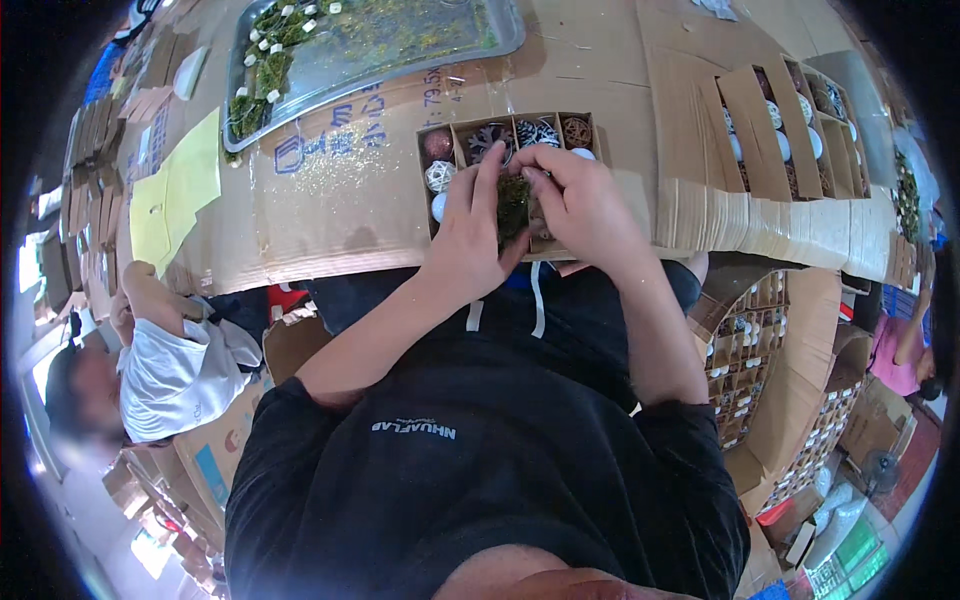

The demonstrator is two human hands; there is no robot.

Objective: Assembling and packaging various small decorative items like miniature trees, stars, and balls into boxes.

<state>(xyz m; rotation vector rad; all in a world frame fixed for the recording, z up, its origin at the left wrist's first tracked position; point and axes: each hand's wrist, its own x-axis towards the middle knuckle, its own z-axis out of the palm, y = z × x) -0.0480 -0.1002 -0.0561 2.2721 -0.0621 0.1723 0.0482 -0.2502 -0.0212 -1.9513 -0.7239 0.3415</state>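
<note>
Cardboard-covered desk (330, 200), packing-room clutter all round. Left hand (472, 235) flat-ish over divided cardboard box (452, 135), fingers (490, 170) stretched toward 12 o'clock, thumb pressing green moss clump (514, 205) from its 9 o'clock side. Right hand (583, 205) curled over same clump from 3 o'clock, fingertips bent down into moss, pinching it; both hands closed loosely on moss between them, exact grip partly hidden. Moss sitting in lower middle compartment of box, at near desk edge, dead centre of view. Box top row, at 12 o'clock of hands: dark reddish ball (438, 145), pine cones (537, 131), brown woven ball (576, 130). White woven ball (440, 176) in left column, at 9 o'clock of left fingers, plain white ball just below. Metal tray (500, 35) at 11 o'clock, well apart, holding loose moss and small white pieces. Yellow paper sheet (175, 195) at 9 o'clock on desk. Row of filled divided boxes (790, 120) at 2 o'clock, stack of flat cardboard inserts (770, 225) just under them at 3 o'clock. Large cartons with gridded compartments (760, 350) on floor at 4 o'clock. Another person in white shirt (175, 375) low at 8 o'clock, apart from desk work. Own black shirt filling bottom of view.
</note>
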